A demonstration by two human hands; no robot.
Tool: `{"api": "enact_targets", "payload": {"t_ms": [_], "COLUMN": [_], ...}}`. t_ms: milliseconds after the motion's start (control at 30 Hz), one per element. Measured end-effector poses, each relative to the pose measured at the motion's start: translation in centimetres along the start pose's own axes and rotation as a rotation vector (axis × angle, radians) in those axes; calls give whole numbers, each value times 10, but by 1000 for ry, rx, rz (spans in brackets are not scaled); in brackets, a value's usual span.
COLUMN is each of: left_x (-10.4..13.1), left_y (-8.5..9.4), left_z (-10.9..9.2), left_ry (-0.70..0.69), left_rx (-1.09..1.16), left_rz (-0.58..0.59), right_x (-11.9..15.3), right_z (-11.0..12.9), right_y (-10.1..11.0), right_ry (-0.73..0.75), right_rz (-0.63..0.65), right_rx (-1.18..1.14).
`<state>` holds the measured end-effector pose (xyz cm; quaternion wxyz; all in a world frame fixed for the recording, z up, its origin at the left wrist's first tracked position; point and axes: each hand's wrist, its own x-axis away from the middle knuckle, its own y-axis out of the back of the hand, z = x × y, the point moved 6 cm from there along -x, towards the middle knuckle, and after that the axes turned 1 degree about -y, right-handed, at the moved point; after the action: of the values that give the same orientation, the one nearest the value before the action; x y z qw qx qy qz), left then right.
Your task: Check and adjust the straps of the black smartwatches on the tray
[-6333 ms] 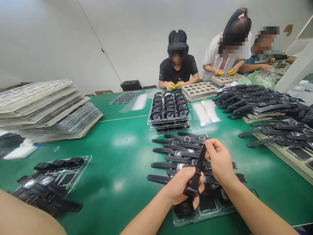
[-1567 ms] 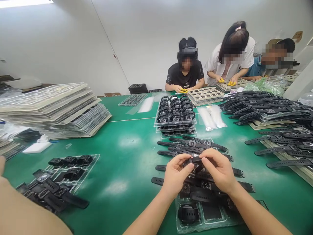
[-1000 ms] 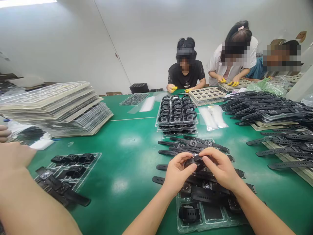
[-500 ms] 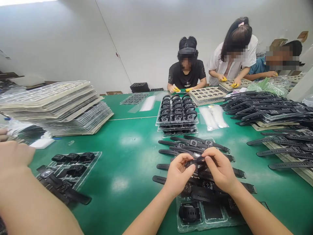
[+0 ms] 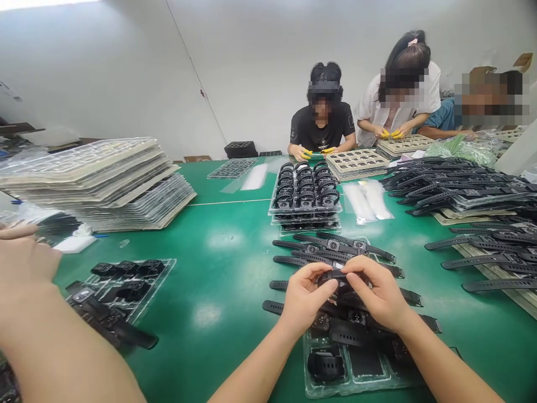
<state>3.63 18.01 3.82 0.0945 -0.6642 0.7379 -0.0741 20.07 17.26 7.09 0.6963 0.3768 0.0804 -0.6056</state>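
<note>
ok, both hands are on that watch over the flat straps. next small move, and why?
Probably lower it into an open pocket of the clear tray. Left hand and right hand pinch one black watch, its strap apparently looped shut. A looped watch already sits in that tray; the pocket beside it shows bare.

Assembly or packing workshop for wristwatches. Long green worktop (image 5: 218, 263) against bare white walls. Tall stack of clear blister trays (image 5: 92, 182) at left; stacked trays of buckled black watches (image 5: 305, 193) at centre; flat rows of open watches (image 5: 335, 252) laid out nearby; heaps of more watches (image 5: 457, 182) at right. Three co-workers (image 5: 321, 120) seated along the far edge, sorting beige compartment trays (image 5: 356, 162) with yellow fingertip covers.
</note>
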Motion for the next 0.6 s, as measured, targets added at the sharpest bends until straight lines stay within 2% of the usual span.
{"api": "enact_targets", "payload": {"t_ms": [100, 267, 467, 600], "left_x": [-2, -5, -4, -4], "left_y": [1, 5, 3, 4], "left_z": [2, 0, 2, 3], "left_ry": [23, -28, 62, 106], "left_rx": [-5, -49, 145, 139], "left_rz": [38, 65, 92, 89], "right_x": [-2, -3, -2, -3], "right_z": [-1, -1, -1, -2], "right_y": [0, -1, 2, 5], "right_ry": [-4, 15, 8, -27], "right_rz": [40, 59, -18, -4], "right_rx": [2, -4, -51, -68]}}
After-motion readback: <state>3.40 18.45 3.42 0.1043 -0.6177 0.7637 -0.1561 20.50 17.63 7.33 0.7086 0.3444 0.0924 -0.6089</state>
